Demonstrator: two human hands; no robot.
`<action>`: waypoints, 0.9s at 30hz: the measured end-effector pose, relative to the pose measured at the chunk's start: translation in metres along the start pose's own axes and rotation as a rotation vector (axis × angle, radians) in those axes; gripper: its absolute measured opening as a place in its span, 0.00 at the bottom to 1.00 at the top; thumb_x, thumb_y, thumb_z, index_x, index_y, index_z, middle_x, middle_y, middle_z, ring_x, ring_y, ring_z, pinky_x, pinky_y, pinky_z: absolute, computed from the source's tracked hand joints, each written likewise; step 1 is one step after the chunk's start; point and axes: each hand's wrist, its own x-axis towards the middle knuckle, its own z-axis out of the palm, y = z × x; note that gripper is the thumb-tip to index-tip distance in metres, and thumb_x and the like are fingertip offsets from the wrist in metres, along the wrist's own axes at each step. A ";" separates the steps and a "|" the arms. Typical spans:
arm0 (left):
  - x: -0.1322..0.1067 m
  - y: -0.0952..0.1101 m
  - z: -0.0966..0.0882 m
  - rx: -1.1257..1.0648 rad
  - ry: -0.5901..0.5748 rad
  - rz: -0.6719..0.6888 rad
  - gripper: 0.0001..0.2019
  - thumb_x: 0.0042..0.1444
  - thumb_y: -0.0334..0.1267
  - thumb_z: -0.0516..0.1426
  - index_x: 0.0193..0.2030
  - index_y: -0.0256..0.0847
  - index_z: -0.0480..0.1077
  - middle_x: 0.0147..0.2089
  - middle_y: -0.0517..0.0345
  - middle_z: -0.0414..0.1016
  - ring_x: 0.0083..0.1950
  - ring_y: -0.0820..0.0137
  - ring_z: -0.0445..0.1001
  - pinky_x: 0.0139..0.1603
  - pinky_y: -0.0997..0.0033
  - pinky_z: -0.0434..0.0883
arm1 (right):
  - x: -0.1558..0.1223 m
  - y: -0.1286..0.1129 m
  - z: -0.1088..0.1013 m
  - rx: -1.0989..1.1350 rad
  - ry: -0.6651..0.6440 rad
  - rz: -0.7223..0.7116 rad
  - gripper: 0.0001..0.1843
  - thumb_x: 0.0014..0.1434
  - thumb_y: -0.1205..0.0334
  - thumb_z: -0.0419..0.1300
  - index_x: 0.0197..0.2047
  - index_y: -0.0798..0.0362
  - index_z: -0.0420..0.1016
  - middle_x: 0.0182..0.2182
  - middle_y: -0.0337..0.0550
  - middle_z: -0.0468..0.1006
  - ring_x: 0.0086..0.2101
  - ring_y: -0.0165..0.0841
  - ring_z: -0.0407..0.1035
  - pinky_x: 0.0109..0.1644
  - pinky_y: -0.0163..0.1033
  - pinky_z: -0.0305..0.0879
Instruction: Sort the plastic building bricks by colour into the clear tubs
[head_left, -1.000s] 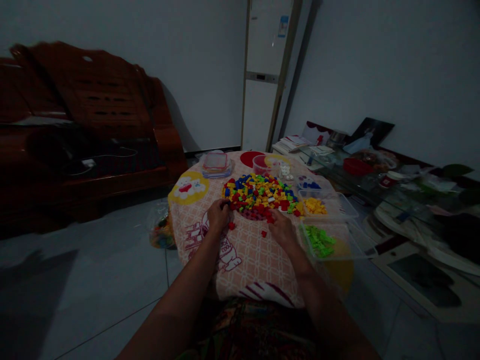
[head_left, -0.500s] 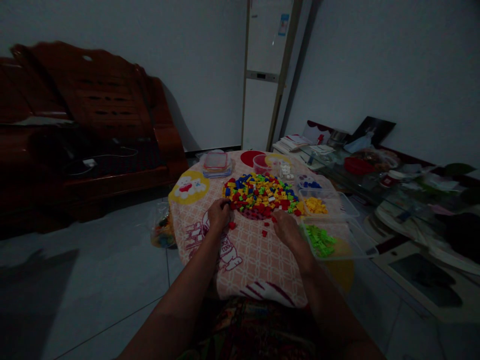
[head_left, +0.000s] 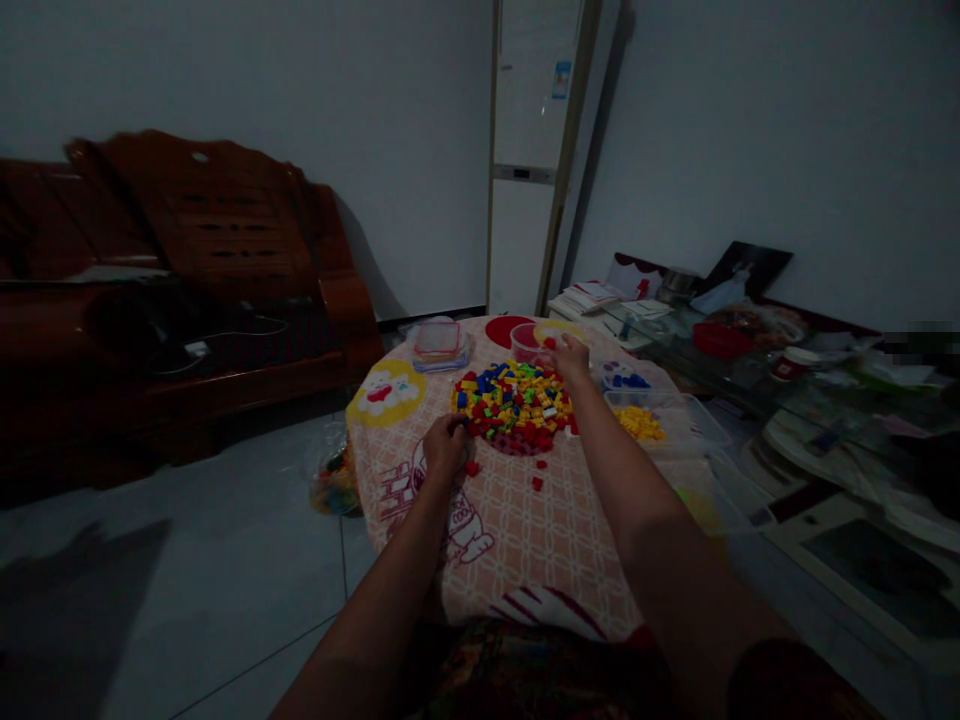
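Dim room, round table with a pinkish cartoon tablecloth [head_left: 517,540] in the middle of the frame, and 1 big pile of bricks [head_left: 517,400] sitting on it, red, yellow, blue and green all mixed

Left hand [head_left: 445,447] is at the lower left edge of the pile, fingers curled in with the tips right on the bricks; can't tell if it's actually got one pinched or not

Right hand [head_left: 571,355] is stretched across to the top right edge of the pile, just beside 1 pink cup [head_left: 523,342]. There's a red speck at its fingertips, but it's too small and dark to tell if it's gripping that

2 loose red bricks [head_left: 472,467] lie on the cloth just below the pile, near the left hand

To the right of the pile there are 2 clear tubs I can count: 1 with yellow bricks [head_left: 637,422] and 1 further up with blue bricks [head_left: 622,380]. Upper left of the pile there's 1 stack of lidded boxes [head_left: 439,342]

Left of the frame has 1 dark wooden sofa [head_left: 217,260], top centre has 1 tall white air conditioner [head_left: 532,150], and 1 plastic bag [head_left: 334,480] is on the floor by the table's left side
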 end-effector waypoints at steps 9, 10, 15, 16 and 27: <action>-0.001 0.003 0.002 0.001 0.001 -0.010 0.17 0.54 0.33 0.54 0.47 0.42 0.81 0.51 0.53 0.83 0.54 0.61 0.78 0.59 0.63 0.72 | -0.049 0.046 -0.045 -0.323 -0.074 -0.092 0.19 0.55 0.62 0.57 0.47 0.57 0.81 0.32 0.43 0.83 0.27 0.33 0.77 0.30 0.36 0.74; -0.001 0.002 0.003 0.001 -0.001 -0.016 0.17 0.54 0.33 0.54 0.47 0.42 0.81 0.51 0.53 0.83 0.54 0.62 0.78 0.59 0.63 0.71 | -0.064 0.059 -0.050 -0.355 -0.095 -0.079 0.18 0.56 0.61 0.57 0.46 0.57 0.81 0.30 0.42 0.82 0.24 0.33 0.75 0.28 0.36 0.72; 0.001 0.001 0.003 0.021 0.003 -0.015 0.17 0.54 0.32 0.54 0.47 0.42 0.80 0.50 0.52 0.83 0.53 0.61 0.78 0.59 0.62 0.71 | -0.116 0.095 -0.063 -0.527 -0.206 -0.100 0.10 0.57 0.62 0.59 0.36 0.50 0.83 0.27 0.40 0.82 0.30 0.35 0.76 0.35 0.36 0.71; 0.001 0.001 0.003 0.025 0.004 -0.012 0.17 0.54 0.32 0.54 0.47 0.42 0.81 0.51 0.52 0.83 0.53 0.61 0.78 0.58 0.62 0.72 | -0.120 0.097 -0.064 -0.572 -0.234 -0.119 0.09 0.57 0.62 0.60 0.36 0.49 0.83 0.30 0.40 0.83 0.33 0.36 0.77 0.39 0.37 0.71; 0.001 0.001 0.002 0.025 -0.002 -0.013 0.18 0.54 0.32 0.54 0.48 0.43 0.80 0.50 0.54 0.82 0.53 0.62 0.79 0.58 0.64 0.72 | -0.130 0.089 -0.056 -1.036 -0.308 -0.198 0.14 0.63 0.57 0.64 0.51 0.51 0.77 0.39 0.48 0.84 0.41 0.38 0.77 0.43 0.37 0.66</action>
